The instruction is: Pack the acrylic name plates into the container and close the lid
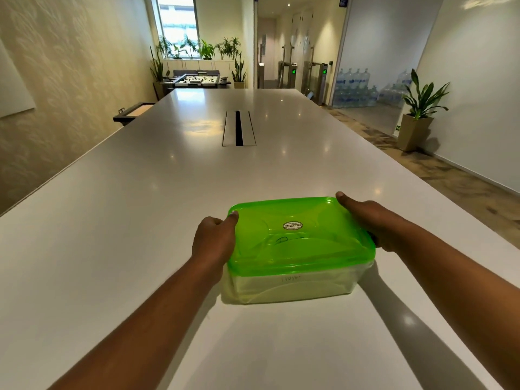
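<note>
Step in hand: closing. The green lid (298,243) sits on the container (292,289), covering it corner to corner. No acrylic name plates lie loose on the worktop (168,192), so I judge the packing done and the sealing under way.

Left hand (213,240): against the left end of the lid, thumb laid on top by the far left corner, fingers curled down at the rim. It grips the lid edge.
Right hand (374,223): at the right end, thumb on the far right corner. The other fingers drop behind the rim out of sight, presumably wrapped round it.

Position: container stands flat on the worktop, near the person's edge and a little right of centre, between the two forearms.

Next move, as judged: press down along the rim, corners first and then the long sides, until it seats all round. The near edge looks level, but I cannot tell whether it has clicked home.

Appearance: lid is translucent bright green with moulded curved ridges, a small round sticker (292,225) near its middle and a scrawl of pen beside that. The body is cloudy, near-colourless plastic with faint handwriting on the near wall. The contents show only as vague pale shapes, and plates cannot be made out.
</note>
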Demonstrator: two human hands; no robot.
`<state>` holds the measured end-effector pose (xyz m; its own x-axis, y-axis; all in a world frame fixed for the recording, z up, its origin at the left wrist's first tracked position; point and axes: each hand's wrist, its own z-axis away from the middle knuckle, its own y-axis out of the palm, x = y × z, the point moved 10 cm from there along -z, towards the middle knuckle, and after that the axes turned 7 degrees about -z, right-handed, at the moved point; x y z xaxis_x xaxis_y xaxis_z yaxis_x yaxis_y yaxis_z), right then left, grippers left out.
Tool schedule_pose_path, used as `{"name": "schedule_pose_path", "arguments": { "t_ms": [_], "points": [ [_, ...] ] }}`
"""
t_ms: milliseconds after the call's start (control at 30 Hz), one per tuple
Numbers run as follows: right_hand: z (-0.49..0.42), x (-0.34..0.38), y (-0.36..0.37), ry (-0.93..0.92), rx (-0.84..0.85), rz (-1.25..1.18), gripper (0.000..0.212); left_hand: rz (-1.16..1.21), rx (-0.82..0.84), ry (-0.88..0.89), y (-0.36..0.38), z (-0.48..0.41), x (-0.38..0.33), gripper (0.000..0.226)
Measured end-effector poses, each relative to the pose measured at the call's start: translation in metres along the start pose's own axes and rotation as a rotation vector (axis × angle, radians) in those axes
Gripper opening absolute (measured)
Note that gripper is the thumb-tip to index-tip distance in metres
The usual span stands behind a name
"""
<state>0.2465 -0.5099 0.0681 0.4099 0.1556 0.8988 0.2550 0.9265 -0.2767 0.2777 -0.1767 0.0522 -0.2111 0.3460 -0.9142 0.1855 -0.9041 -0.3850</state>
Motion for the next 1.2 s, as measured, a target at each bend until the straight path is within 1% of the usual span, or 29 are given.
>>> {"name": "schedule_pose_path", "arguments": {
  "t_ms": [133,300,400,467,533,600,667,733,833,933,1000,1100,1167,1200],
  "points": [
    [-0.010,0.004,0.008,0.003,0.042,-0.026,0.045,0.007,0.069,-0.034,0.005,-0.007,0.001,0.044],
    [-0.013,0.002,0.011,-0.028,0.069,-0.061,0.047,-0.006,0.049,-0.016,0.007,-0.007,0.000,0.038],
    [-0.011,0.001,0.009,-0.012,0.062,-0.061,0.049,0.010,0.064,-0.030,0.009,-0.006,0.000,0.037],
    [-0.006,0.004,0.004,-0.006,0.051,-0.044,0.051,0.069,0.085,-0.054,0.009,-0.004,0.000,0.037],
    [0.005,0.004,-0.006,-0.031,0.004,0.008,0.052,0.131,0.112,-0.071,0.007,0.001,0.003,0.037],
    [0.022,-0.003,-0.017,-0.093,-0.071,0.092,0.056,0.111,0.076,-0.026,-0.002,0.011,0.010,0.037],
    [0.041,-0.019,-0.021,-0.153,-0.114,0.133,0.063,0.058,-0.013,0.074,-0.014,0.030,0.015,0.032],
    [0.056,-0.037,-0.017,-0.171,-0.112,0.058,0.061,0.028,-0.071,0.157,-0.016,0.052,0.017,0.028],
    [0.067,-0.043,-0.015,-0.251,-0.184,-0.079,0.060,0.064,-0.134,0.242,-0.014,0.071,0.014,0.026],
    [0.067,-0.041,-0.017,-0.310,-0.235,-0.200,0.047,0.074,-0.182,0.254,-0.015,0.073,0.014,0.026],
    [0.067,-0.041,-0.015,-0.310,-0.233,-0.239,0.042,0.066,-0.191,0.254,-0.014,0.071,0.014,0.027],
    [0.068,-0.041,-0.016,-0.301,-0.260,-0.249,0.044,0.058,-0.183,0.255,-0.014,0.070,0.011,0.028],
    [0.068,-0.041,-0.023,-0.302,-0.308,-0.237,0.049,0.025,-0.111,0.282,-0.008,0.066,0.005,0.029],
    [0.067,-0.041,-0.028,-0.296,-0.343,-0.234,0.053,0.021,-0.022,0.302,0.000,0.064,0.002,0.030]
  ]
}}
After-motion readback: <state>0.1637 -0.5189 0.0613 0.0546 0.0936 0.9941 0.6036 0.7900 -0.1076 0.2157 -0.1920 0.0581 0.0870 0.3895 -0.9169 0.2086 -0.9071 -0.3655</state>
